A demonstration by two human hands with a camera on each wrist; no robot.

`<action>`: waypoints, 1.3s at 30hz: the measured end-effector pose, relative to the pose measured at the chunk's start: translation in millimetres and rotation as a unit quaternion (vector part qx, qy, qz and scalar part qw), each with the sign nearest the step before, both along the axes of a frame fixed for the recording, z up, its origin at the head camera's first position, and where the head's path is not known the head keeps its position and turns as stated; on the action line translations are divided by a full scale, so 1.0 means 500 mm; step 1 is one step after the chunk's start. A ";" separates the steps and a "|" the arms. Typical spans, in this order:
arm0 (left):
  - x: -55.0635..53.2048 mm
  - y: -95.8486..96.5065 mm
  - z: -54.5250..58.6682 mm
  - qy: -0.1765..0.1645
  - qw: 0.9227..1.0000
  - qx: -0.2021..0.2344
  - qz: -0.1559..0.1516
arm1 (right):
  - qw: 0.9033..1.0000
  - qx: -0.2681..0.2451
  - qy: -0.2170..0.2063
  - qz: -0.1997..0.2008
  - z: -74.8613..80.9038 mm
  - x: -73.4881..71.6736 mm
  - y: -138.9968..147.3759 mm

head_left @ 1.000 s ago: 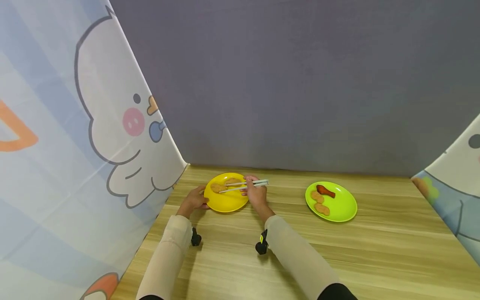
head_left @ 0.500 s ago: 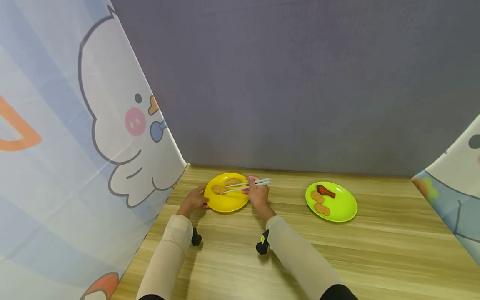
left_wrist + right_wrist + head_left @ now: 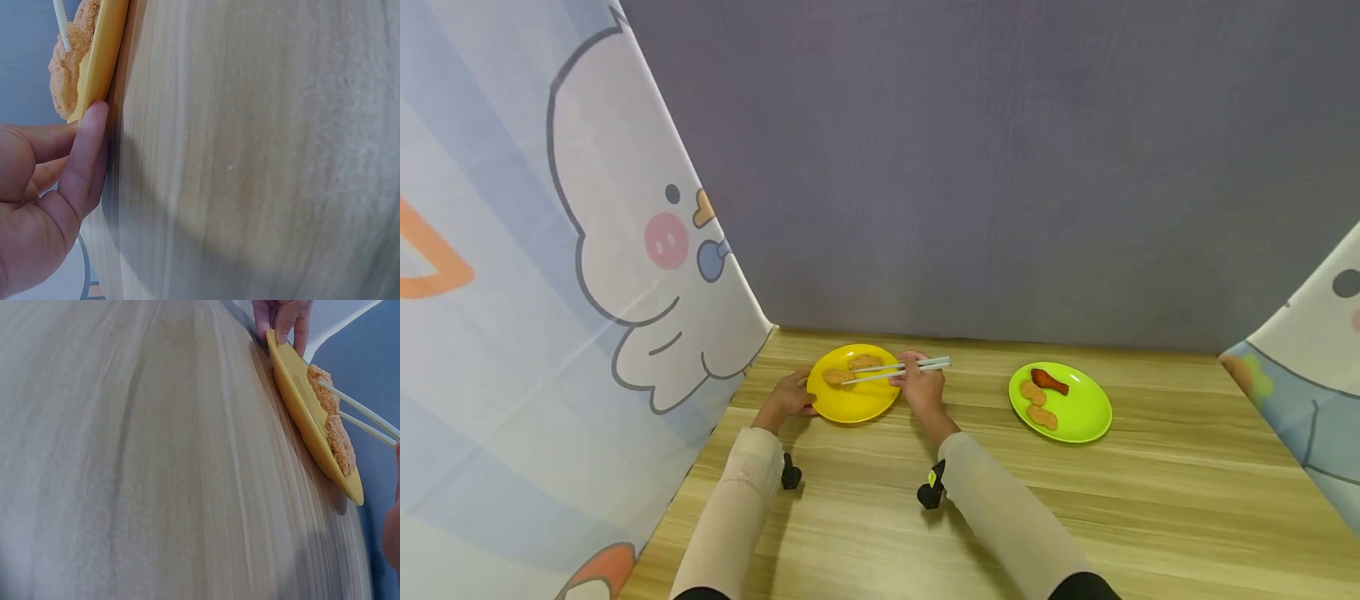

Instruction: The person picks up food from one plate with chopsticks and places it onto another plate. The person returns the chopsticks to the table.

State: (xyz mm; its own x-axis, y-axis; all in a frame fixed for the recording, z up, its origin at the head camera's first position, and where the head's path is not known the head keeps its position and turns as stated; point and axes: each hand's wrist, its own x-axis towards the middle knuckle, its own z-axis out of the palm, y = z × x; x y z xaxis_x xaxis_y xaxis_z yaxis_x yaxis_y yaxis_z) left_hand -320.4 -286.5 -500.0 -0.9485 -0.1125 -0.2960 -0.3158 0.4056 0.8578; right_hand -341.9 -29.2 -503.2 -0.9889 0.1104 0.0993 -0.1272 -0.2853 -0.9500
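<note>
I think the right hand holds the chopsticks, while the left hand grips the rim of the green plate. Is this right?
Not quite: the left hand grips the rim of the yellow plate, as the head view shows. The right hand does hold the chopsticks.

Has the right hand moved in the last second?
Yes, slightly. In the head view, the right hand, holding the chopsticks, has shifted to the right, closer to the stationary green plate.
</note>
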 end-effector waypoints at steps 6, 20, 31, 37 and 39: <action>-0.001 -0.002 -0.003 0.002 1.000 -0.007 -0.009 | 1.000 -0.003 -0.005 -0.004 0.003 -0.003 0.015; 0.001 -0.003 0.001 -0.002 1.000 -0.021 -0.010 | 0.999 -0.033 -0.014 -0.013 0.006 -0.012 0.059; -0.001 -0.006 -0.001 0.014 0.999 -0.029 -0.015 | 0.999 -0.046 0.017 -0.003 0.029 -0.006 0.081; -0.001 -0.004 -0.002 0.012 0.999 -0.031 -0.018 | 1.000 -0.019 0.010 -0.007 0.023 -0.002 0.091; -0.001 -0.003 -0.003 0.014 0.999 -0.031 -0.017 | 1.000 -0.018 0.012 -0.004 0.022 -0.001 0.096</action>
